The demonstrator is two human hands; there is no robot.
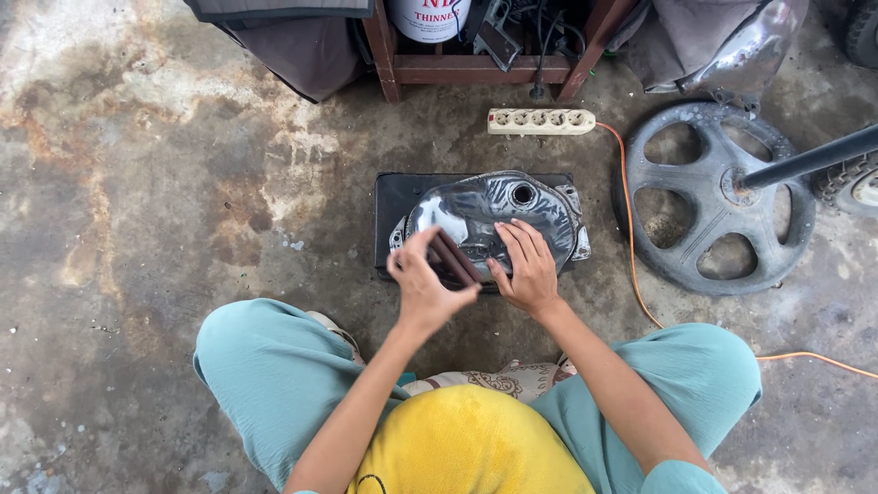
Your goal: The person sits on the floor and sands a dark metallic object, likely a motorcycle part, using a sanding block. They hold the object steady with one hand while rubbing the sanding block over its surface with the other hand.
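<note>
Concrete floor (137, 183); hands (476, 274), probably sandpaper (453, 259).

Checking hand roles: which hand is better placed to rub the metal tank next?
Left, probably. The left hand already grips the folded dark sheet at the metal tank. The right hand lies flat on the tank, seemingly steadying it on the black mat.

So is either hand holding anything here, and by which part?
The left hand pinches a folded dark brown sheet by its near end. The right hand rests flat on the shiny metal tank, gripping nothing.
</note>
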